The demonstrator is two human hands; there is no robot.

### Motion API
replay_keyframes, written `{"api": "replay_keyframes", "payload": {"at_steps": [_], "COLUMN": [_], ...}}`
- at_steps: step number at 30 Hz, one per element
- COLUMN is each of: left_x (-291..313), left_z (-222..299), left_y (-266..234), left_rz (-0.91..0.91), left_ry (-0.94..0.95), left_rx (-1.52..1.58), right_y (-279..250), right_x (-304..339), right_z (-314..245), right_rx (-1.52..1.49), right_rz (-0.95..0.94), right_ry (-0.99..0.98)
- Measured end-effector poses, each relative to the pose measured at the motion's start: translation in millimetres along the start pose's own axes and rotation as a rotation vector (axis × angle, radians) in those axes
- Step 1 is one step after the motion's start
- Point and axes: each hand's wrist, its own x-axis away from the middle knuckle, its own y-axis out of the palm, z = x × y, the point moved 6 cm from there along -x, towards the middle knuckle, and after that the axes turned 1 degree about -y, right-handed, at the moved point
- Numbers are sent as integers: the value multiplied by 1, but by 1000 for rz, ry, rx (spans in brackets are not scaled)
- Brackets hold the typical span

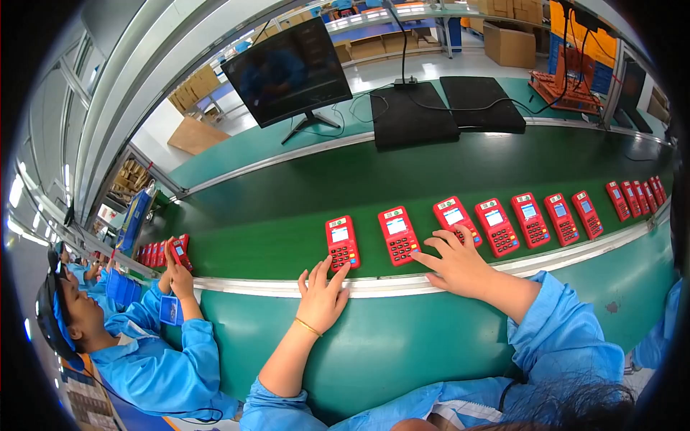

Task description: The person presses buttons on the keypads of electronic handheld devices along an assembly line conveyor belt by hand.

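A row of red card payment terminals with small lit screens and dark keypads lies face up on the green conveyor belt (pixel 266 194). My left hand (pixel 321 294) is open, its fingertips at the lower keys of the leftmost terminal (pixel 341 233) of this row. My right hand (pixel 456 266) is open too, with fingers spread. Its thumb and a fingertip reach the lower right of a second terminal (pixel 396 227), while its other fingers cover the lower keypad of a third terminal (pixel 451 212). Just right of that hand lies another terminal (pixel 496 226). Neither hand grips anything.
More terminals (pixel 635 197) lie at the far right. A co-worker (pixel 158 352) at left handles a terminal (pixel 180 251) beside others. Across the belt stand a monitor (pixel 287 72), black mats (pixel 413 118) and an orange fixture (pixel 568 86). A metal rail (pixel 388 286) edges the belt.
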Motion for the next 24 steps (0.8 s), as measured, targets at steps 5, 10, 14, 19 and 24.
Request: {"api": "replay_keyframes", "payload": {"at_steps": [5, 10, 14, 19, 24], "left_x": [6, 5, 6, 7, 7], "left_z": [1, 0, 1, -3, -9], "left_y": [-1, 1, 2, 2, 3], "left_rz": [-36, -31, -24, -39, -72], "left_ry": [0, -17, -7, -10, -19], "left_rx": [20, 61, 34, 82, 132], "right_y": [3, 4, 13, 9, 7], "right_x": [3, 0, 3, 8, 5], "right_z": [-6, -4, -2, -3, -5], "right_rx": [-21, -14, -41, -58, -70], "right_rz": [21, 18, -67, -72, -83], "right_ry": [24, 8, -3, -14, -13]}}
